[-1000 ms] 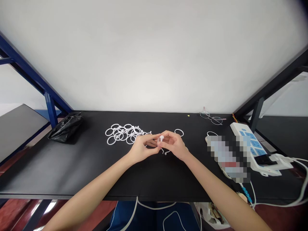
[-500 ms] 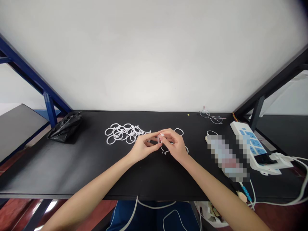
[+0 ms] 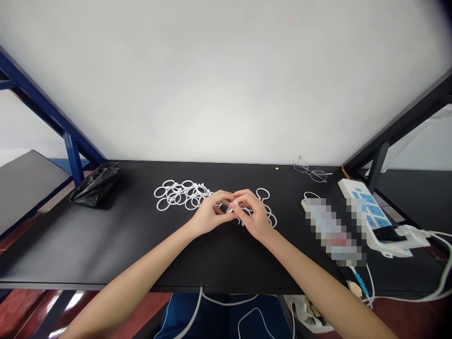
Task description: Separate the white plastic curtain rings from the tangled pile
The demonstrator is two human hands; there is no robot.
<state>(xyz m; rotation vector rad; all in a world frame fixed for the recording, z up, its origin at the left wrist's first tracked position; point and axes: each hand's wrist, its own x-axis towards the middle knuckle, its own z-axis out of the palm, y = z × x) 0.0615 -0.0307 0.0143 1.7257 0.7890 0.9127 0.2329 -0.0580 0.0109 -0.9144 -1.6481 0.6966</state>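
My left hand (image 3: pixel 211 214) and my right hand (image 3: pixel 254 214) meet above the middle of the black table, fingertips nearly touching. Both are closed on a white plastic ring (image 3: pixel 229 208), pinched between thumbs and fingers; much of it is hidden by the fingers. Left of my left hand lies a loose pile of similar white rings (image 3: pixel 163 204), overlapping, with small knobs or clasps on them. More white rings (image 3: pixel 262 189) lie beside and behind my right hand, partly covered by it.
At the far left sits a black plastic bag (image 3: pixel 96 186). Eyeglasses (image 3: pixel 318 176) rest near the wall. On the right are a blurred-out phone-like object (image 3: pixel 332 230) with a cable and a white power strip (image 3: pixel 370 207) with plugs. A blue frame post (image 3: pixel 72 157) stands left.
The held ring has turned and sits deeper between my fingers, showing less. My right hand has shifted slightly left and down, uncovering more of the rings beside it.
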